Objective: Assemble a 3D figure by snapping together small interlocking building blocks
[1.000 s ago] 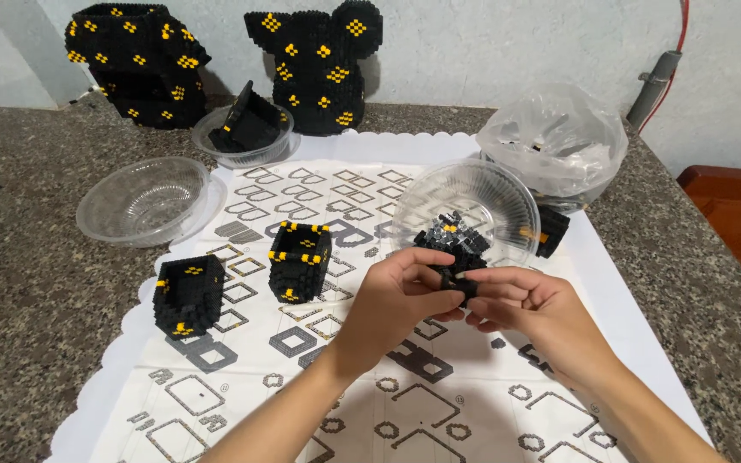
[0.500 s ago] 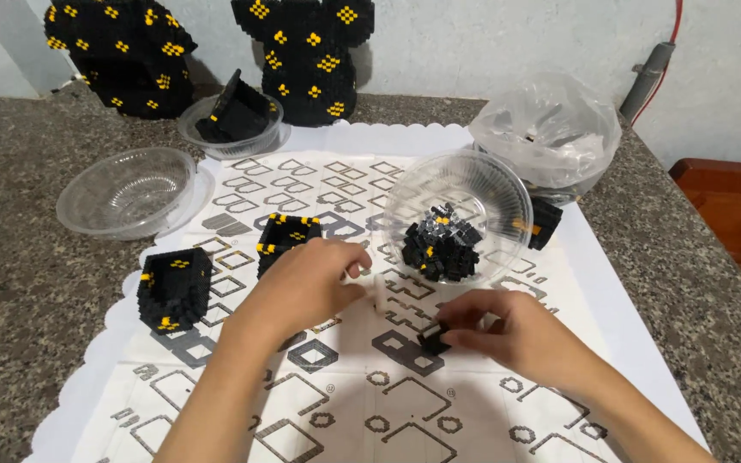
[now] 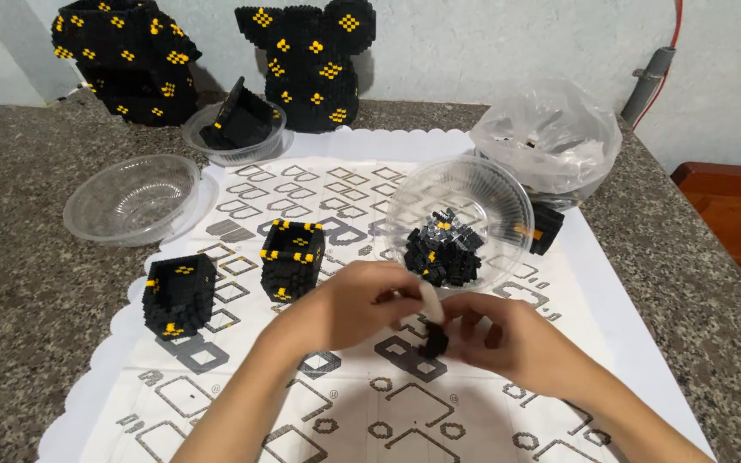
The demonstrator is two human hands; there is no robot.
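Fingers (image 3: 465,321) of both hands pinching small knobbly black brick piece (image 3: 433,341), patterned paper mat (image 3: 242,403)

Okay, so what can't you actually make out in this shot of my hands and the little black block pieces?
- Head view: the small black piece is mostly covered by the left hand and right hand, so its shape is unclear.
- The pale object at the left fingertips is half hidden.
- The plastic bag blurs its contents.
- The frame's top edge crops the two large black-and-yellow models.
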